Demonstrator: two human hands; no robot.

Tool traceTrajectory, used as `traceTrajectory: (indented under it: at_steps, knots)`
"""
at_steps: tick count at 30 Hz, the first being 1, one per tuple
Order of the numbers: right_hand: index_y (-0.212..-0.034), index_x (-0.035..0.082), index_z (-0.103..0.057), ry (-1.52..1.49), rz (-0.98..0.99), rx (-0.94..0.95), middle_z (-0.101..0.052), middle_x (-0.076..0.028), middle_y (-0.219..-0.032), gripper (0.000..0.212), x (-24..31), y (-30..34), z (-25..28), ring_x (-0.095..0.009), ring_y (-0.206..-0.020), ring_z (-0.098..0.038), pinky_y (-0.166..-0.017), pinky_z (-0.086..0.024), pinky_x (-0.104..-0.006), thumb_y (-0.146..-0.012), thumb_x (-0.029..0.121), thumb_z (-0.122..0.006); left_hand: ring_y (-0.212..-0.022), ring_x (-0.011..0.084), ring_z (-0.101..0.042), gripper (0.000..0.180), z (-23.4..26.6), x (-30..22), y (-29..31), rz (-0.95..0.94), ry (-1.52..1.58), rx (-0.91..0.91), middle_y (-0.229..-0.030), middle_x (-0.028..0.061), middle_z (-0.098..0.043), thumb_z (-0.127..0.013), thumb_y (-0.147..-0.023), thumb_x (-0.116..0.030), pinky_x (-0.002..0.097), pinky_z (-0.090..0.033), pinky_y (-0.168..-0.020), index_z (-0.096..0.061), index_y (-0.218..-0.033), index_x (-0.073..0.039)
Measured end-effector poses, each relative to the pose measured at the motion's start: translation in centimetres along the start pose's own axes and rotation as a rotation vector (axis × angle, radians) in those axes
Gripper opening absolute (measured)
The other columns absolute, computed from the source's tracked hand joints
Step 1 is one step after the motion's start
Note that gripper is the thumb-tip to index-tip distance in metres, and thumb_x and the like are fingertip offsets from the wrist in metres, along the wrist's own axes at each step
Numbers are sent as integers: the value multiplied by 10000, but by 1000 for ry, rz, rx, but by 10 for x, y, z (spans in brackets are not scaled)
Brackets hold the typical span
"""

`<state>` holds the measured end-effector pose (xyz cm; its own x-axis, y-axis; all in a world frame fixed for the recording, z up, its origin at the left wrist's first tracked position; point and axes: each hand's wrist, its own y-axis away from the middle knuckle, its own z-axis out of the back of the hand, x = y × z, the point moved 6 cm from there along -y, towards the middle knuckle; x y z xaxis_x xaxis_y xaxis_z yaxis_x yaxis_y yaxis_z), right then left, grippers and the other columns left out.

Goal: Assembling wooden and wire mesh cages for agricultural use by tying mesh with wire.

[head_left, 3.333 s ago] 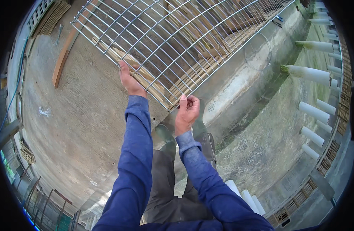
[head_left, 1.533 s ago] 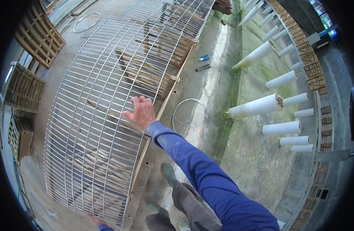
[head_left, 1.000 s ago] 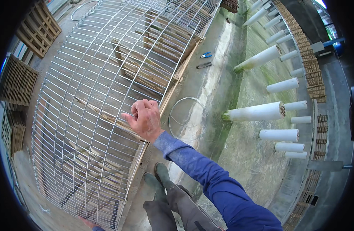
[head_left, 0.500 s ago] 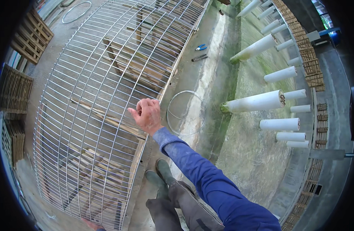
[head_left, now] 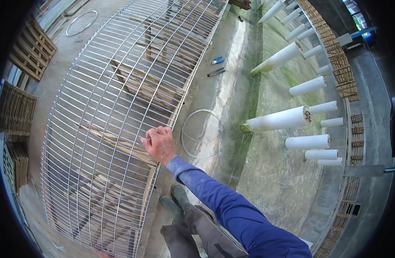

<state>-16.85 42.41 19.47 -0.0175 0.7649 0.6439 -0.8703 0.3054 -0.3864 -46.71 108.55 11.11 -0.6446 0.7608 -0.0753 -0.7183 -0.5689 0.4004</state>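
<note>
A large panel of silvery wire mesh (head_left: 105, 101) lies over a wooden frame (head_left: 151, 182) on my left, its long wires bowed by the lens. At the panel's right edge, about midway along, my right hand (head_left: 160, 145) is closed on the mesh, knuckles up and thumb toward the left. The wire under the fingers is hidden. Only a sliver of my left hand (head_left: 102, 253) shows at the panel's near end, by the picture's lower edge; its fingers cannot be made out. Timber slats (head_left: 100, 193) show through the mesh.
Right of the frame, a wire coil (head_left: 201, 134), blue-handled pliers (head_left: 217, 60) and a dark hand tool (head_left: 216, 72) lie on the concrete. Beyond, white pipes (head_left: 277, 119) stand up from a mossy slab. Wooden pallets (head_left: 34, 47) stand at the left; my boots (head_left: 180, 196) are beside the frame.
My right hand has come a little nearer to me along the panel's edge. The mesh's left edge has shifted slightly rightward, while the view itself has also moved a little.
</note>
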Motion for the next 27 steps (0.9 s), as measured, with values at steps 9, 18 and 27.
traceTrajectory:
  at_steps: [9, 18, 27]
  knots:
    - [-795, 118, -566, -75, 5, 1, -535, -34, -712, 77, -16, -2, 16, -218, -782, -535, -772, -378, -375, -807, 140, -638, -1027, 342, -581, 355, 55, -85, 0, -107, -284, -107, -1146, 147, -613, -492, -923, -325, 542, -452, -873, -609, -1141, -70]
    - [-1026, 71, -593, -209, 36, 215, -575, -56, -911, 208, -11, -3, 6, -208, -967, -544, -882, -394, -361, -833, 127, -540, -1272, 428, -394, 484, 43, -230, 88, -225, -748, -452, -1337, 189, -493, -441, -959, -396, 651, -289, -1007, -507, -1314, -74]
    - [-1000, 57, -581, -207, 7, 542, -574, -160, -978, 262, -24, 20, -10, -328, -997, -540, -903, -425, -438, -747, 116, -544, -1319, 348, -358, 588, 35, -181, 160, 182, 106, -203, -1421, 251, -377, -507, -947, -372, 430, -259, -1111, -418, -1351, 46]
